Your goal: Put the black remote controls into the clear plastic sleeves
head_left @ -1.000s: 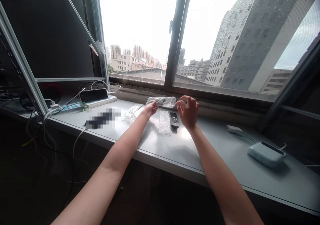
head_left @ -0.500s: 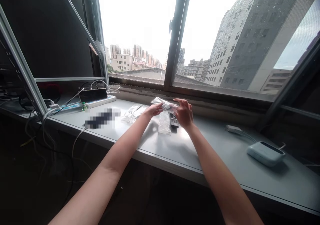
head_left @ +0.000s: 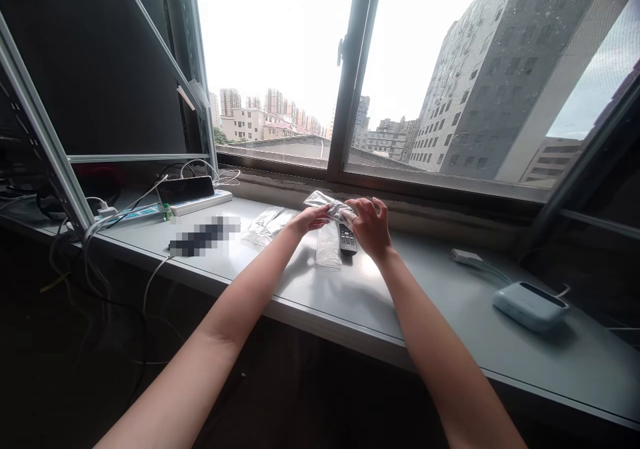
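Observation:
A clear plastic bag (head_left: 330,204) with something pale inside is held above the table between my two hands. My left hand (head_left: 311,220) grips its left part from below, thumb along the near side. At its right end, my right hand (head_left: 371,224) pinches the plastic, with some fingers raised and bent. What the bag contains is too small to make out. Below the hands lies a black remote control (head_left: 348,240), its upper end covered by the bag. Beside it on the left, another flat clear plastic bag (head_left: 329,249) rests on the table.
Crumpled clear plastic (head_left: 267,225) lies left of my hands. A blurred-out dark object (head_left: 203,237), a small green bottle (head_left: 167,212), a phone (head_left: 187,188) and a power strip (head_left: 200,202) are farther left. At right sit a pale blue power bank (head_left: 531,306) and a white adapter (head_left: 466,256).
The held bag has turned slightly and looks more crumpled between the hands. My right hand has shifted a little to the right, its fingers bending differently.

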`<state>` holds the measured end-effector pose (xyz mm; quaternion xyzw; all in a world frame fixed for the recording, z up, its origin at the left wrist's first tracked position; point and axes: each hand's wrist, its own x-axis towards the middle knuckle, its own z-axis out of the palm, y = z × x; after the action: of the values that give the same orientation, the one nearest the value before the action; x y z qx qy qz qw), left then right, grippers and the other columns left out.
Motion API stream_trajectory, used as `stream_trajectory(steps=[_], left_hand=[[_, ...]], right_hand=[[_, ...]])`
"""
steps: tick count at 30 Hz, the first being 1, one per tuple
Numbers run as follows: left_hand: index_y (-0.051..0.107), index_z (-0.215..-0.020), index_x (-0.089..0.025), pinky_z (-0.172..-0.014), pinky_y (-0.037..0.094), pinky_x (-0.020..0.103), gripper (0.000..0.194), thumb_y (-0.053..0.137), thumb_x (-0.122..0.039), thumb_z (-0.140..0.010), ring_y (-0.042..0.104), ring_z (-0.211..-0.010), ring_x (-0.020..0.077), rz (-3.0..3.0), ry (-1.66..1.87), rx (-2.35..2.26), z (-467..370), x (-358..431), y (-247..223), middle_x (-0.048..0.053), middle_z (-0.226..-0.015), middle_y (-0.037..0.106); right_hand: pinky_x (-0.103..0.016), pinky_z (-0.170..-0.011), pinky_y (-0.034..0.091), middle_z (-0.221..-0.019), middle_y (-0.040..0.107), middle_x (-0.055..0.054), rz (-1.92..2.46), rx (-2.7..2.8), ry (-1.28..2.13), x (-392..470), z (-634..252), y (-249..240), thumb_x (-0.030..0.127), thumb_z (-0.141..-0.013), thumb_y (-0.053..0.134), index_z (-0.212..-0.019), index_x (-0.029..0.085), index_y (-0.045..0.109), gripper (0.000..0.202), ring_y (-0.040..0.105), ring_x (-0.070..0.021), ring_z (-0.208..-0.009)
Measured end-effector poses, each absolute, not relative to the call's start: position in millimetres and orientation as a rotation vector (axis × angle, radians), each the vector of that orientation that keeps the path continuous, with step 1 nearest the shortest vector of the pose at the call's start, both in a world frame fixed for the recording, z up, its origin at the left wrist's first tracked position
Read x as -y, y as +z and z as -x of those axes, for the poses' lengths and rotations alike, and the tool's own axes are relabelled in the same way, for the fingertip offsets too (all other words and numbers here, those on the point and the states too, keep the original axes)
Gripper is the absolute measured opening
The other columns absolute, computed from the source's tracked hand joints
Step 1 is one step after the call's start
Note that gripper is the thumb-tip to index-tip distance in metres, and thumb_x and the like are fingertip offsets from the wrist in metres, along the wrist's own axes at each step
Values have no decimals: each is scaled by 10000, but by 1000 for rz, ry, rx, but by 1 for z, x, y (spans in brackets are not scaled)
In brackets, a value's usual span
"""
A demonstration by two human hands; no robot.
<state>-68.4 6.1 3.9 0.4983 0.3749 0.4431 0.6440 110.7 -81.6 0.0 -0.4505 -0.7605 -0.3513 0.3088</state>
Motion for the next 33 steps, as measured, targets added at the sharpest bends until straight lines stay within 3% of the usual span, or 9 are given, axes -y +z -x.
stream_trajectory(steps=[3, 8, 13, 18, 24, 33], left_hand=[[691, -871, -132, -507, 458, 179, 225, 661, -350, -921, 621, -554, 103, -1120, 992, -869, 67, -7, 4, 65, -765, 723], [643, -1044, -110, -638, 534, 242, 440, 402, -477, -1018, 682, -641, 166, -930, 1016, -839, 66, -6, 6, 98, -770, 717], [639, -1032, -113, -670, 548, 247, 323, 371, -292, -1041, 660, -618, 150, -780, 1102, -855, 66, -13, 2, 63, -719, 680], [649, -1012, -134, -679, 547, 216, 300, 354, -85, -992, 638, -596, 121, -633, 1206, -985, 71, -22, -5, 28, -692, 647], [645, -990, -107, -556, 534, 196, 174, 472, -121, -975, 610, -547, 110, -524, 1327, -952, 79, -24, -9, 24, -673, 633], [646, -950, -70, -506, 524, 197, 150, 496, -71, -951, 600, -533, 121, -315, 1552, -933, 81, -28, -6, 47, -649, 603]], right_hand=[[-504, -1123, 257, -1321, 650, -73, 1186, 2034, -905, 84, -110, 1, 192, -990, 474, -917, 231, 748, 286, 517, -269, -1242], [-480, -1104, 270, -1352, 638, -48, 1162, 2068, -975, 87, -108, 3, 186, -986, 464, -1003, 242, 743, 286, 507, -263, -1259], [-471, -1118, 245, -1375, 623, -35, 1128, 2140, -968, 90, -100, 3, 162, -972, 468, -1102, 267, 723, 305, 487, -250, -1282], [-460, -1106, 246, -1372, 626, -28, 1121, 2206, -972, 94, -92, 6, 166, -981, 455, -1038, 266, 736, 304, 486, -243, -1277], [-417, -1082, 249, -1358, 636, -43, 1070, 2210, -1100, 94, -92, 7, 149, -976, 454, -1108, 244, 718, 310, 491, -230, -1257], [-380, -1015, 278, -1334, 653, -54, 902, 2115, -1217, 96, -91, 9, 157, -958, 520, -1170, 241, 686, 282, 518, -233, -1228]])
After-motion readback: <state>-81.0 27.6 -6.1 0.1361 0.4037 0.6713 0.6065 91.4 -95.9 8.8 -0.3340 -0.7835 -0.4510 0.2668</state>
